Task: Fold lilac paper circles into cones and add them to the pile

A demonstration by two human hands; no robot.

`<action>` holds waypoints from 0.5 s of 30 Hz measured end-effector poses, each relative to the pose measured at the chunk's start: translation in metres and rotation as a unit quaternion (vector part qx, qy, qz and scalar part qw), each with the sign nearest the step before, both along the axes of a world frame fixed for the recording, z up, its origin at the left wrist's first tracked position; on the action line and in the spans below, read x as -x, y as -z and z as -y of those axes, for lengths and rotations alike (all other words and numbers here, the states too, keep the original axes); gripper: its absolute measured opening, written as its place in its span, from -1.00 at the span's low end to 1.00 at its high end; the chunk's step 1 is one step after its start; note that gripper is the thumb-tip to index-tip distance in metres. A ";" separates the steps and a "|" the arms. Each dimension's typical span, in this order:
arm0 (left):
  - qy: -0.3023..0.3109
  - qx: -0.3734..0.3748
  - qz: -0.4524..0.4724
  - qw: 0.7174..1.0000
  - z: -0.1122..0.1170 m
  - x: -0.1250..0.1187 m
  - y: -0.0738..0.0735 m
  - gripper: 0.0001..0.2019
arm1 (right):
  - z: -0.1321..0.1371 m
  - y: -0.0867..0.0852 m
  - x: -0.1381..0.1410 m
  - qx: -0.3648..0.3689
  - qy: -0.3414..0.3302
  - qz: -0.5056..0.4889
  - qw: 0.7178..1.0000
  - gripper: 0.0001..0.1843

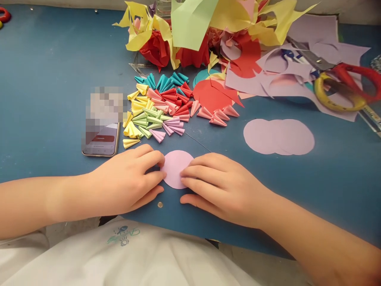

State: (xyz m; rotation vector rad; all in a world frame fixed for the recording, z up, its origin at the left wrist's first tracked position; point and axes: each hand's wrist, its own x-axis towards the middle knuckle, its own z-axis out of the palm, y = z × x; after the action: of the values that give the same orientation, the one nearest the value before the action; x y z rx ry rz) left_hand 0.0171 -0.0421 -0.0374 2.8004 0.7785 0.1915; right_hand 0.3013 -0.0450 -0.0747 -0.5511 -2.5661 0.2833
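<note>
A single lilac paper circle [177,169] lies close to the table's front edge, between my two hands. My left hand [131,178] touches its left edge with curled fingertips. From the other side, the fingers of my right hand [222,186] press on the circle's right part, while the thumb sits apart below it. Just beyond my hands is a pile of small rolled paper cones in teal, yellow, red, pink, green and lilac, among them green cones [153,119]. More lilac paper circles [278,137] overlap in a row to the right.
Left of the cones lies a phone [101,139], its screen partly blurred out. Red-and-yellow-handled scissors [339,87] rest on lilac paper offcuts [297,85]. Crumpled coloured paper [190,28] is heaped at the back. Red paper pieces [214,95] sit behind the pink cones.
</note>
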 end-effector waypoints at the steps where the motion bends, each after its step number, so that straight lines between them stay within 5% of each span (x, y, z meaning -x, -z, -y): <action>1: 0.005 -0.007 0.002 1.000 -0.001 0.001 -0.001 -0.76 | 0.000 0.000 0.000 0.003 0.004 -0.001 1.000 -0.82; 15: 0.036 -0.006 0.006 0.999 -0.009 0.004 -0.003 -0.77 | -0.005 0.003 0.005 -0.015 0.015 -0.014 1.000 -0.78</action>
State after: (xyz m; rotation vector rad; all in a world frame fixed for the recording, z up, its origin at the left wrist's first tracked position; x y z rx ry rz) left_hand 0.0130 -0.0334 -0.0341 2.8306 0.6736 0.2015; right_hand 0.2963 -0.0398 -0.0777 -0.5705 -2.5291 0.2390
